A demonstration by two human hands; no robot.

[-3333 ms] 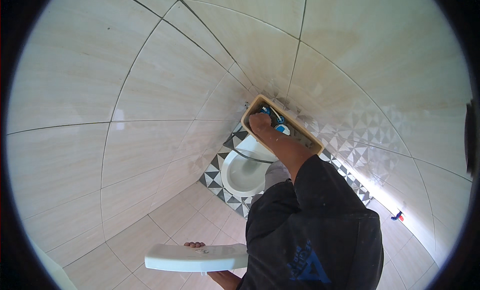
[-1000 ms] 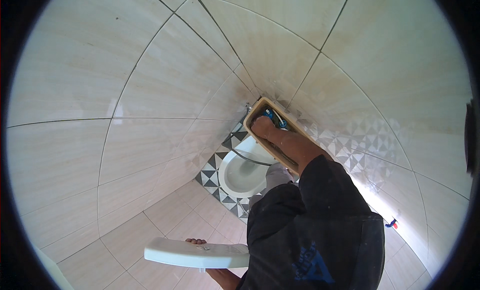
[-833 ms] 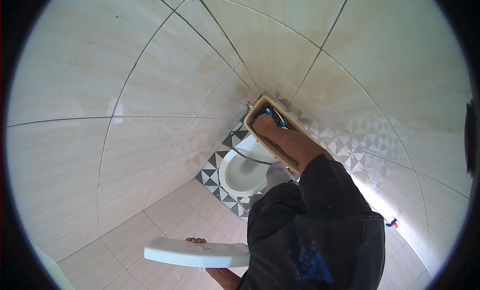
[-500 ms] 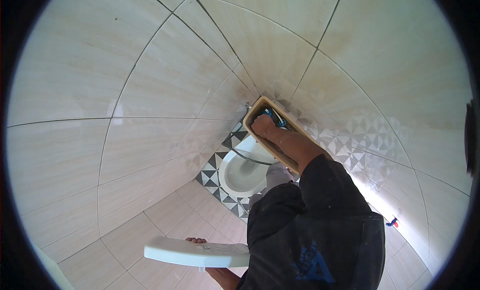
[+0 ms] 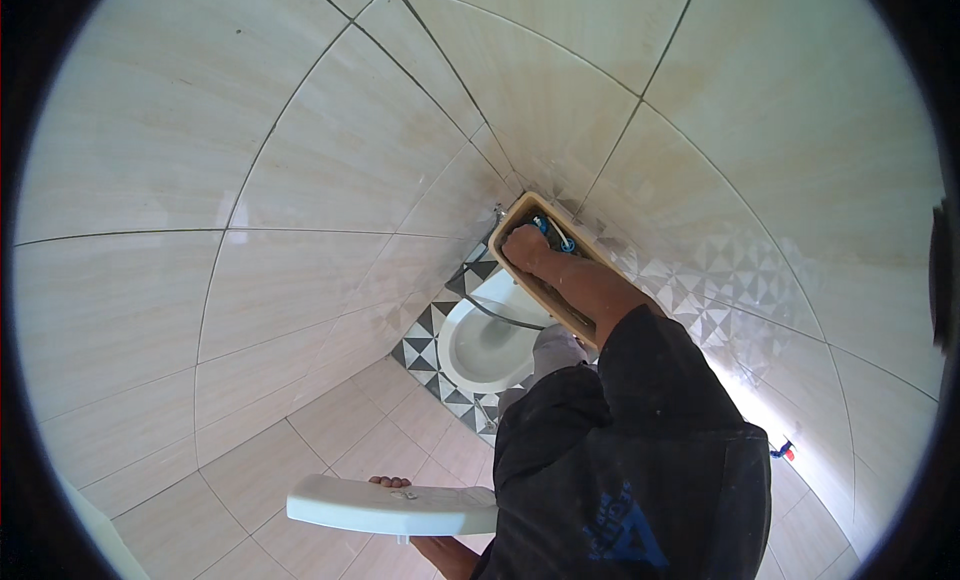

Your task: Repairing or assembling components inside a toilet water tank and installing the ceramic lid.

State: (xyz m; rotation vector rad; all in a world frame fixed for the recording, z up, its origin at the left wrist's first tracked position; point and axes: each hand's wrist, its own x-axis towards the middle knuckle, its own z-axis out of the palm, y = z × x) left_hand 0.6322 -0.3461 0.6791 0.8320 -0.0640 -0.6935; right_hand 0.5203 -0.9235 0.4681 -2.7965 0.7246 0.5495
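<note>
My right hand [image 5: 524, 248] is down inside the tan open cistern [image 5: 597, 253] in the tiled corner, fingers curled and their grip hidden, beside blue-and-white fittings [image 5: 556, 235]. That forearm lies lengthwise over the cistern's opening. At the lower edge my left hand [image 5: 390, 482] grips a long white lid [image 5: 340, 499], fingertips over its far side. Beneath the cistern sits a white toilet bowl [image 5: 455, 350], with a grey hose [image 5: 505, 318] running across it.
Tiled walls [image 5: 290, 180] close in on both sides. The toilet stands on a black-and-white patterned floor strip [image 5: 420, 345], bordered by pale floor tiles [image 5: 340, 430]. A blue-and-red fitting [image 5: 784, 450] is low on the right. My dark-clothed body fills the lower right.
Since the oldest frame, my right hand and forearm have shifted slightly right and now cover the round blue-and-white part. My left hand still holds the lid. Little differs within the last second.
</note>
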